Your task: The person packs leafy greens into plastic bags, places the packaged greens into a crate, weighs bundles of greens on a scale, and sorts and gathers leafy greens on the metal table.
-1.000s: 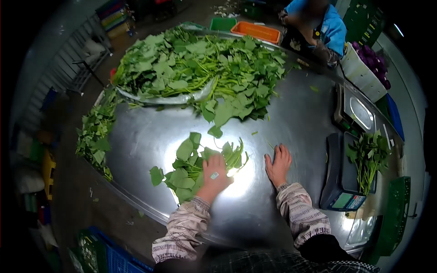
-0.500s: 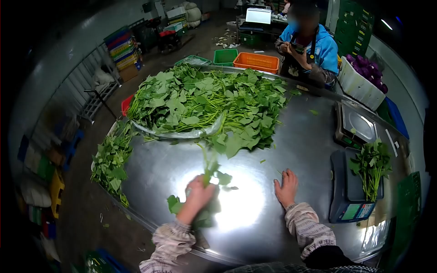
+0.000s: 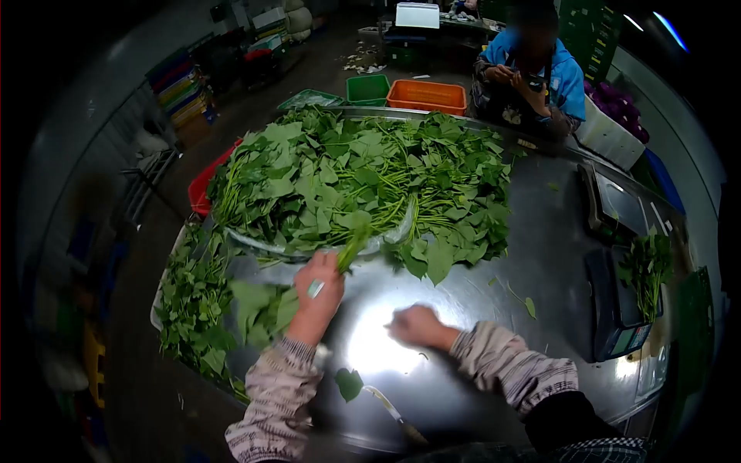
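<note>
My left hand (image 3: 318, 292) is closed around a bunch of leafy greens (image 3: 266, 312), held over the front of the big heap. Its stems point up and right, and its leaves hang to the left of the wrist. The large heap of leafy greens (image 3: 332, 170) lies just beyond, partly on clear plastic. Low over the metal table (image 3: 471, 297), my right hand (image 3: 421, 328) has its fingers curled; blur hides whatever may be in them. Nearer me lie a loose leaf (image 3: 349, 383) and a curved tool with a handle (image 3: 394, 413), perhaps a small sickle.
More greens (image 3: 193, 301) fill the left edge. A digital scale (image 3: 617, 339) at right bears a bunch of greens (image 3: 647, 270); another scale (image 3: 614, 201) stands behind. A person in blue (image 3: 532, 73) is at the far side, beside an orange crate (image 3: 428, 96).
My left hand has moved up and left with the bunch, toward the heap. My right hand has shifted left, its spread fingers now curled. The curved tool now shows near me.
</note>
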Demonstrator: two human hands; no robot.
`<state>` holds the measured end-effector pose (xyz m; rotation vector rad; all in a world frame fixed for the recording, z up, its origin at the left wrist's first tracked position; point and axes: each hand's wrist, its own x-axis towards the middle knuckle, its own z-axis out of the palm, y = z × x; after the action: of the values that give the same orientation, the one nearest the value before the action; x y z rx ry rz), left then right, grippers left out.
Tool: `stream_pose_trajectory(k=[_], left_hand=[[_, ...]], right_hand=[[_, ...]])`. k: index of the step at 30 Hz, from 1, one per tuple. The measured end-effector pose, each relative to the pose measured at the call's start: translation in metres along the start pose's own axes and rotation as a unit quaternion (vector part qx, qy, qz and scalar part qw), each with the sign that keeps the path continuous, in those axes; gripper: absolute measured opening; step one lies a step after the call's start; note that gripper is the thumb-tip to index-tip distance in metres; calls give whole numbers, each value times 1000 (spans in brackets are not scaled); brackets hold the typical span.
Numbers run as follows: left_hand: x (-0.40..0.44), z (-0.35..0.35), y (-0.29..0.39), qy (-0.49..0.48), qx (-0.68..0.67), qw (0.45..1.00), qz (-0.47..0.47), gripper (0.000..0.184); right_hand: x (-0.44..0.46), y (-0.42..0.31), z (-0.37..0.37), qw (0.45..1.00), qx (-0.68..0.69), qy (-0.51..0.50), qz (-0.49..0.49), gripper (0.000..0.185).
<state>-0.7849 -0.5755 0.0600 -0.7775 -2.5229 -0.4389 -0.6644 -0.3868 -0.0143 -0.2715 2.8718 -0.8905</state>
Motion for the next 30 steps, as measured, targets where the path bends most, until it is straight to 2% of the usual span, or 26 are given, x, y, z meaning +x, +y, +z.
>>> stream_pose_trajectory(k=[1,2,3,4,7,9,10,11,12,13,14,15,16,17,18,20,21,24,27,28,30], left_hand=[[25,19,4,8,-4,999,32,15],[47,41,8,17,-9,998,63,13],[66,66,15,10,-8,996,87,11],[82,90,17,4,-8,994,111,10],[107,162,13,22,14,986,164,7],[103,177,14,-14,47,986,156,5],[97,182,13,-35,65,985,153,5],[95,179,8,-39,12,987,153,11],[94,169,8,-54,-9,992,116,15],[93,156,8,-70,-28,994,78,20],[93,146,6,-87,-44,994,41,25],[92,141,0,-68,-86,994,17,29],[93,136,-8,-46,-127,991,-10,34],[95,129,-17,-22,-165,985,-38,39],[99,120,-25,-45,-214,971,-101,40],[108,95,-23,-23,-363,917,-164,40],[109,88,-28,-42,-384,906,-172,38],[107,70,-46,-96,-453,859,-217,32],[101,52,-63,-120,-538,784,-286,19],[99,50,-65,-100,-579,754,-294,18],[92,49,-72,-82,-617,734,-272,21]], right_hand=[[-2,-24,16,995,-38,-93,-21,44],[-10,-35,47,991,-17,-121,-56,50],[-21,-43,73,985,16,-156,-77,52],[-28,-55,74,962,58,-263,-51,47],[-55,-42,86,971,58,-229,-44,40],[-62,-31,72,970,78,-229,-11,36],[-63,-14,64,977,164,-139,-18,32],[-60,10,57,968,247,-44,-26,28],[-49,44,60,960,272,60,9,21],[-31,52,18,962,228,83,125,20],[-10,78,4,942,230,146,196,24],[14,75,-34,911,244,255,213,27],[41,83,-56,887,274,305,212,28],[70,102,-52,878,253,356,198,28],[98,120,-44,865,232,406,184,27],[131,127,-52,865,294,262,311,25],[142,127,-51,855,317,183,367,24],[142,127,-33,776,471,250,336,24],[113,124,-20,780,443,373,235,20],[101,118,-19,782,411,425,198,18],[74,77,-42,770,407,473,137,14]])
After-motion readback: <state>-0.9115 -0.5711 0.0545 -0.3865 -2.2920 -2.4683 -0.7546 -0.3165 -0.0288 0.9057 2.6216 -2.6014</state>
